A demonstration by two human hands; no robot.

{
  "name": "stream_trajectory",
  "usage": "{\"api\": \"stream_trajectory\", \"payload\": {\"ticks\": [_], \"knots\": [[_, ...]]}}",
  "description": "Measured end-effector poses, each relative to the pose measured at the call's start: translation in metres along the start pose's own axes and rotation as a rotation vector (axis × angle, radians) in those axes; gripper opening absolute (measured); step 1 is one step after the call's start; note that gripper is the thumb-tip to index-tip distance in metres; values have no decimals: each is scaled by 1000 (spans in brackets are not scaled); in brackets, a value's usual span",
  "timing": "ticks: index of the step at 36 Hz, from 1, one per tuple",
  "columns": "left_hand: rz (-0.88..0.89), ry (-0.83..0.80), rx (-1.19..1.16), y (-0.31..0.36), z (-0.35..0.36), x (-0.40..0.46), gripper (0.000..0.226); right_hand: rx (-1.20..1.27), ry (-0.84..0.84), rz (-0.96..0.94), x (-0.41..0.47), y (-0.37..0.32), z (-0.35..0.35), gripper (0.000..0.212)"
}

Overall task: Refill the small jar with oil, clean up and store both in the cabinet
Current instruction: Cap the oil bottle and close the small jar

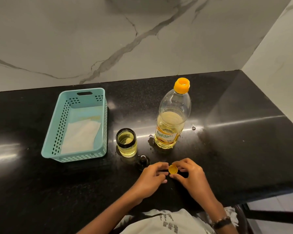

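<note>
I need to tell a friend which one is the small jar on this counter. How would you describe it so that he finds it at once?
On the black counter, find the teal basket on the left and the tall oil bottle with the orange top. The small jar stands between them, just right of the basket. It is short, open, dark-rimmed and full of yellow oil, much lower than the bottle.

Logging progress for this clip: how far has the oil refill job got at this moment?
Done: the small jar looks filled with oil. In hand: the right hand pinches the yellow cap, the left hand beside it; the oil bottle looks uncapped. Left: capping it, fitting the jar's dark lid, wiping the spills with the tissue in the basket, storing both.
</note>
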State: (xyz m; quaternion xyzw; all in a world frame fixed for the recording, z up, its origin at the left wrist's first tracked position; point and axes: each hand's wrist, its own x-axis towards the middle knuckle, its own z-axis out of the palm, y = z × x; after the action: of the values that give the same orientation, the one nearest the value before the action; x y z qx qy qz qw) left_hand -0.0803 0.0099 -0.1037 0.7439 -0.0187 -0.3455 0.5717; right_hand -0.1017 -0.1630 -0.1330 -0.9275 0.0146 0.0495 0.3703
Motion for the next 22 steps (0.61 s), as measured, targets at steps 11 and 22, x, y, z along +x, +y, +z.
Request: {"api": "stream_trajectory", "payload": {"ticks": [11,22], "knots": [[182,36,-69,31,-5,-15,46,104,170,-181,0,-27,-35,37],[605,105,-140,128,-17,-51,44,423,349,-440,11,-102,-125,44]]}}
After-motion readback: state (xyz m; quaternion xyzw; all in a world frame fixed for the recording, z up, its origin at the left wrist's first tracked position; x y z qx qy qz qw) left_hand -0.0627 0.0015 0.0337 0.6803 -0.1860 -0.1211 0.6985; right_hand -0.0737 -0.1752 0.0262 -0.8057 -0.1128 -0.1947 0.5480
